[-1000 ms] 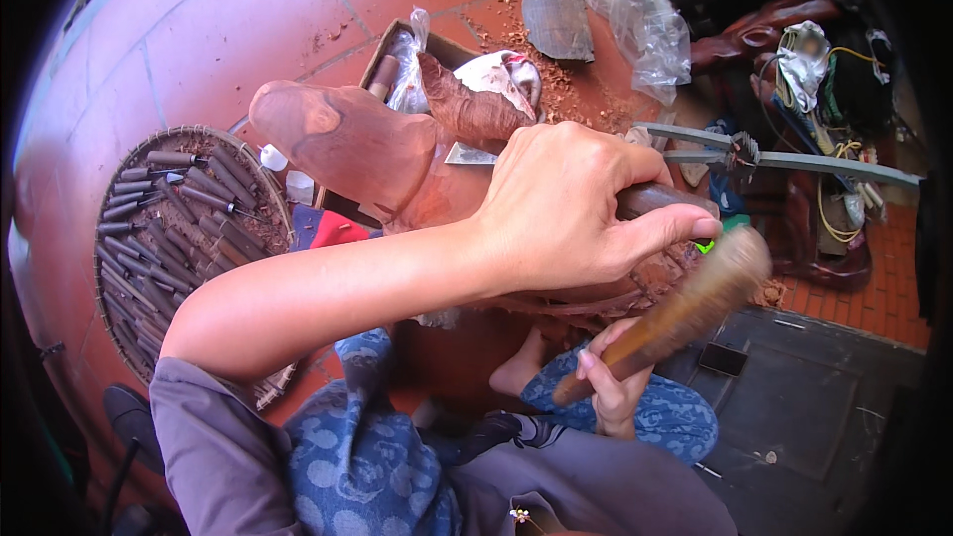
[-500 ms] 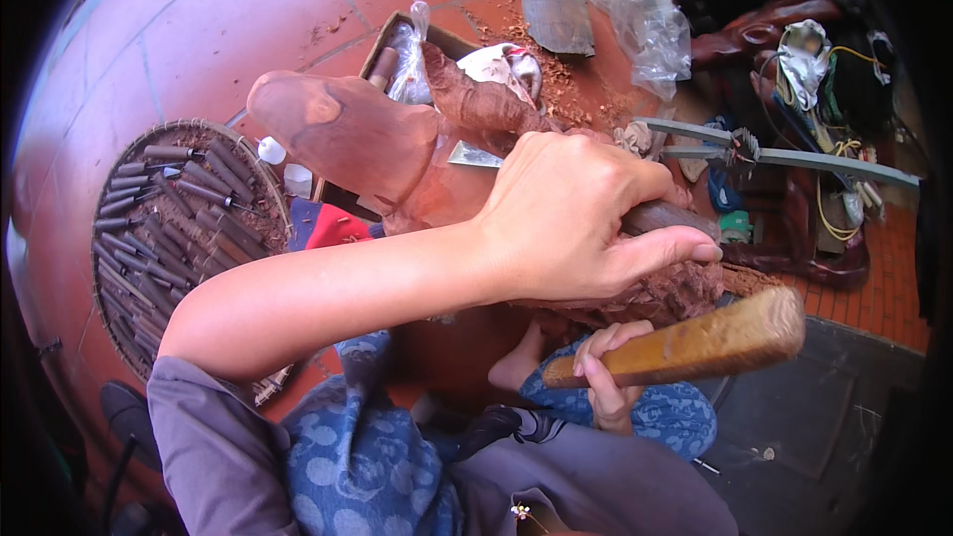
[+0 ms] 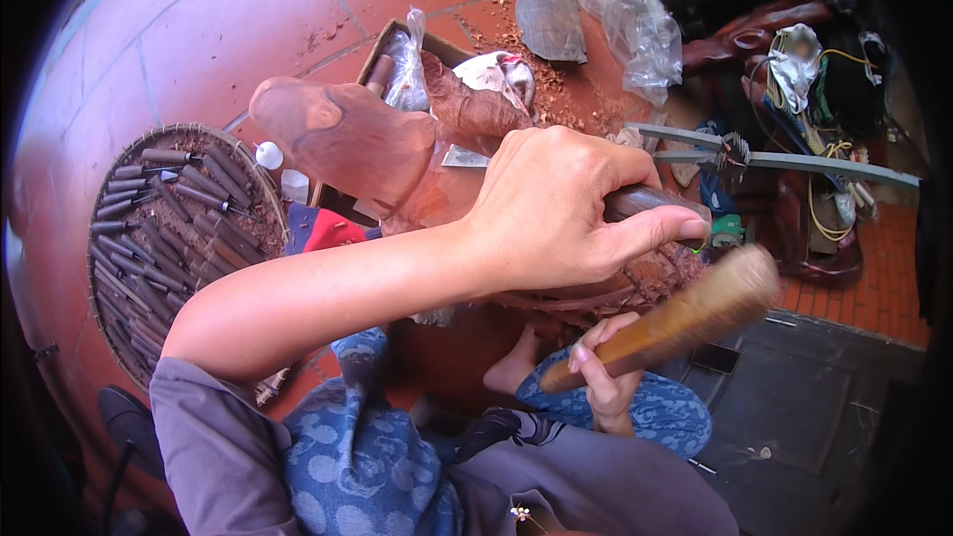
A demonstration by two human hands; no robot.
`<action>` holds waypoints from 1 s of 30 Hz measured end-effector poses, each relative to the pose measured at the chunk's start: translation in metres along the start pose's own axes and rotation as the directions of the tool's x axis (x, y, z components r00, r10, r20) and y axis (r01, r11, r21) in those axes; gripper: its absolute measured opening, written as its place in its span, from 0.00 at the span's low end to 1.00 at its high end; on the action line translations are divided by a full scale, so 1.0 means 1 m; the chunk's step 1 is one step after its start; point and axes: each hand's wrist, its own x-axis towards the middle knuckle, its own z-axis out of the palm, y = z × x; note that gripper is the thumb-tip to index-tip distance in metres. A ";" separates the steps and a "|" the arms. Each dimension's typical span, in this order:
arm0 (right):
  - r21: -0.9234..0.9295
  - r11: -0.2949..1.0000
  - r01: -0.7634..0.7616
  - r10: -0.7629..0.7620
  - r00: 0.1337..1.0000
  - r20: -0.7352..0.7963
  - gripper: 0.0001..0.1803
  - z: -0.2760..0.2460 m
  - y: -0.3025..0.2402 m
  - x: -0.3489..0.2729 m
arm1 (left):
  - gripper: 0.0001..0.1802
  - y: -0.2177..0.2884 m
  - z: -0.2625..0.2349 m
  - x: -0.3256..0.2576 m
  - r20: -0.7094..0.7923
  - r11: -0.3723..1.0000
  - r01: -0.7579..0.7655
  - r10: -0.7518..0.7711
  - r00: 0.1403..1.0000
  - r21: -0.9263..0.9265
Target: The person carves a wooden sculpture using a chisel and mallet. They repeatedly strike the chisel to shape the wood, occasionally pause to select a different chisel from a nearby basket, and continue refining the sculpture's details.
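My left hand (image 3: 561,213) is wrapped round the dark wooden handle of a chisel (image 3: 645,203), which juts out past the thumb. A flat metal blade (image 3: 465,157) shows on the hand's other side, roughly in line with the handle; the hand hides whether they join. Below it to the right, my right hand (image 3: 608,367) grips a thick yellowish-brown wooden mallet (image 3: 665,323), tilted up to the right with its head close to the handle's end. Under my left arm lies a large reddish-brown wood carving (image 3: 342,134), smooth at its left end and rough at right.
A round woven tray (image 3: 99,323) at left holds many dark-handled tools. Behind the carving are a box (image 3: 455,48), wood chips (image 3: 556,89), a grey slab (image 3: 551,25) and clear plastic (image 3: 625,15). Metal bars (image 3: 824,165) extend at right, near dark red carved furniture (image 3: 754,25).
The mallet's head has moved left and up toward the chisel handle's end, slightly blurred. My left hand keeps its grip, and the whole view has shifted slightly.
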 end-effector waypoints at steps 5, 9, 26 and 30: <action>0.153 0.988 0.026 -0.015 0.997 -0.073 0.18 0.002 -0.003 -0.001 | 0.15 -0.001 -0.003 0.001 0.005 0.998 0.051 -0.051 0.999 0.030; -0.208 0.975 -0.076 0.097 0.991 0.093 0.21 -0.017 -0.023 0.004 | 0.14 -0.001 -0.004 0.002 -0.058 0.996 0.064 -0.068 0.996 -0.068; 0.009 1.000 -0.028 0.027 0.997 0.073 0.19 -0.023 -0.039 0.018 | 0.15 -0.002 -0.007 0.005 -0.067 0.992 0.115 -0.118 0.991 -0.044; -0.027 1.000 -0.007 0.010 0.994 0.110 0.23 -0.032 -0.040 0.021 | 0.13 -0.004 -0.009 0.000 -0.111 1.000 0.018 -0.020 0.994 -0.019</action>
